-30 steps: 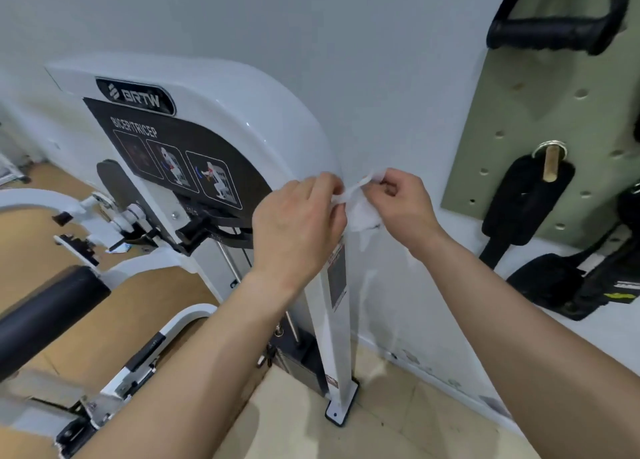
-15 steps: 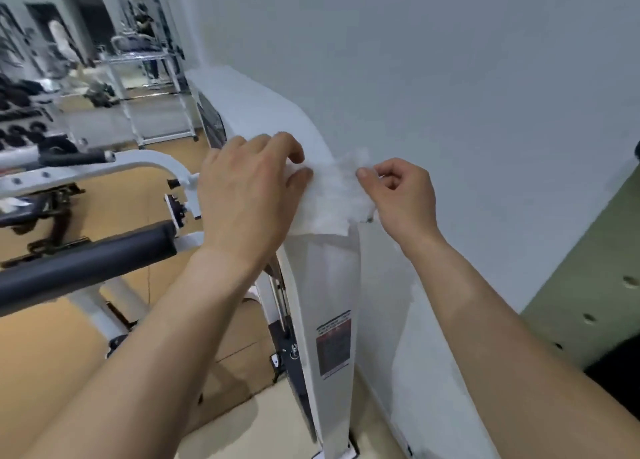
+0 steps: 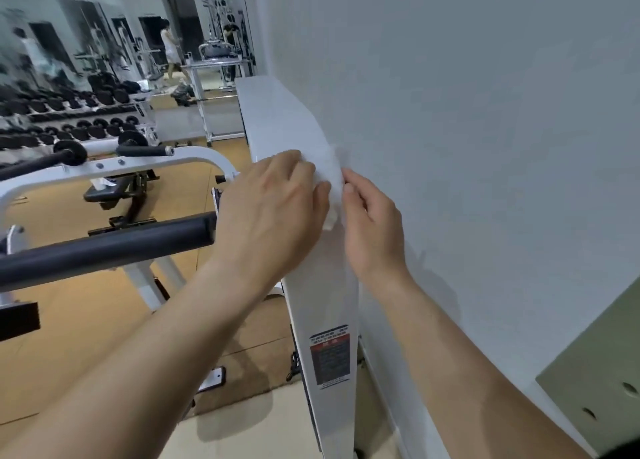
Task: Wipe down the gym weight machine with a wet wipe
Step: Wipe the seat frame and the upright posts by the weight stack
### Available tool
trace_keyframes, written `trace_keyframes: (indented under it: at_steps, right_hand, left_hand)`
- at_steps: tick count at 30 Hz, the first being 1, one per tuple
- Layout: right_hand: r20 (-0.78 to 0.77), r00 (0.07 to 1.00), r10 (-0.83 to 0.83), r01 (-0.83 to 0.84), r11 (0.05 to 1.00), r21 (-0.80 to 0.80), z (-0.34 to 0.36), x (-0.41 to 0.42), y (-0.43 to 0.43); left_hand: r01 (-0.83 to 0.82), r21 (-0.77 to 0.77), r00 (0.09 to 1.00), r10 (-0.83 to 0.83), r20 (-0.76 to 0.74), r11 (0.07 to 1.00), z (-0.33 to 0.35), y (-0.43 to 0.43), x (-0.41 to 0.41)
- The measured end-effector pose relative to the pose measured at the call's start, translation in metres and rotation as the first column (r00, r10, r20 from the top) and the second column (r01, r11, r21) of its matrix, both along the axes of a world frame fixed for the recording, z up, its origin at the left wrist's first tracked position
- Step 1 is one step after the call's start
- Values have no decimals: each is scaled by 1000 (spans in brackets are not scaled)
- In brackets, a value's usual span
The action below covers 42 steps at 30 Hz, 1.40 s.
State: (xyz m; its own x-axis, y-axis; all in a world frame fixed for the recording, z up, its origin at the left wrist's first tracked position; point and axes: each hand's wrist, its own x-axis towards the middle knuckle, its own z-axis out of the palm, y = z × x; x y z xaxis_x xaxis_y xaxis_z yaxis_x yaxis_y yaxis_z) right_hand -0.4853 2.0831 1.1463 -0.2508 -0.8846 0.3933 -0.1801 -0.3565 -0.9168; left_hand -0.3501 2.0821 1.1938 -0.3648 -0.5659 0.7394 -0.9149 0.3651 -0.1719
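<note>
Both of your hands meet on the wet wipe [image 3: 329, 173]. Your left hand [image 3: 273, 209] lays bent fingers over it and holds it against the narrow rear edge of the weight machine's white shroud [image 3: 294, 133]. Your right hand [image 3: 372, 226] pinches the wipe's free edge between thumb and forefinger. The wipe sits just past your knuckles at 12 o'clock, draped over the curve where the shroud bends downward.

Expect the wipe to be light, limp and damp. It will likely bunch or fold on itself rather than slide flat, so spread it under your left palm and keep the right-hand pinch near a corner to hold it taut. The shroud looks hard, smooth and glossy, so it should take firm pressure, though a wet sheet may skate on it.

Room is tight at 3 o'clock, where the wall [image 3: 467, 129] stands just beside the shroud and your right knuckles are near it. At 6 o'clock the edge runs down clear to the warning label [image 3: 329, 358], and a wet pass could lift its corners. At 9 o'clock the black roller pad [image 3: 104, 247] and the white lever arm [image 3: 138, 162] stand off from your left forearm, leaving space to swing that elbow. At 12 o'clock the shroud's flat top is open.
</note>
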Motion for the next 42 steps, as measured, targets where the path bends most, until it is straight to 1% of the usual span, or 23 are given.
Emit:
trace_keyframes:
  at_steps: [3,5,7,9,10,12,14,15,16,18,20,21,23,25,26,28,30,32,34,36,39,41,42]
  right_hand:
    - [95,965,243,-250,965,76,10,0,-27]
    - [115,936,334,-345,933,97,23,-4,-51]
    - [88,914,396,-404,907,120,36,-11,-66]
    - [76,898,433,-439,889,132,39,-14,-72]
    - [85,900,427,-436,889,141,38,-13,-71]
    - [110,909,402,-414,902,121,25,-9,-65]
    - [118,932,342,-350,935,60,11,-7,-52]
    - [112,951,288,-293,956,25,7,-5,-47]
    - [104,974,203,-204,979,1,8,-4,-43]
    - [100,994,35,-32,999,-40,19,-2,-44]
    - [92,994,-54,60,996,-59,34,-1,-48]
    - [84,994,-67,72,996,-54,41,0,-51]
    - [50,998,-33,33,999,-5,47,0,-61]
    - [-15,999,51,-50,998,32,50,0,-70]
    - [-28,994,106,-105,993,49,54,0,-73]
    - [-13,974,226,-224,970,95,63,-2,-79]
    - [-23,957,290,-285,951,119,69,-4,-80]
    - [-65,955,288,-281,955,97,65,-3,-78]
    - [-106,963,247,-239,967,84,47,-2,-70]
    - [-98,964,248,-242,968,72,31,-3,-63]
    - [-94,948,305,-294,950,109,38,-10,-69]
    - [-139,928,345,-323,932,163,52,-12,-77]
    - [-153,923,353,-326,928,180,56,-12,-80]
  left_hand:
    - [-91,113,988,76,131,989,8,-18,-1]
    - [-131,241,979,88,183,962,24,-39,4]
    - [-164,357,972,91,215,920,42,-59,13]
    - [-170,364,971,92,222,916,52,-69,20]
    - [-141,335,974,69,217,932,52,-69,23]
    - [24,245,984,-66,165,969,45,-63,27]
    - [198,225,969,-224,101,954,39,-54,27]
    - [230,247,961,-259,94,942,40,-50,25]
    - [223,280,961,-259,97,934,42,-47,22]
    - [158,334,976,-198,90,929,46,-43,15]
    - [139,324,986,-160,38,936,50,-41,11]
    - [142,305,988,-155,17,942,51,-42,10]
    - [126,296,991,-130,-6,947,52,-49,10]
    - [85,332,995,-98,21,939,53,-61,11]
    - [66,380,996,-82,27,923,56,-69,12]
    - [51,514,997,-69,15,856,66,-81,12]
    - [41,574,996,-82,46,818,73,-85,12]
    - [90,566,989,-142,48,820,70,-75,14]
    - [173,521,977,-214,19,836,57,-58,19]
    - [216,478,970,-242,-7,851,47,-50,24]
    - [177,514,984,-167,-66,839,56,-64,19]
    - [105,539,994,-92,-51,836,64,-76,10]
    - [79,528,997,-72,-34,846,64,-79,6]
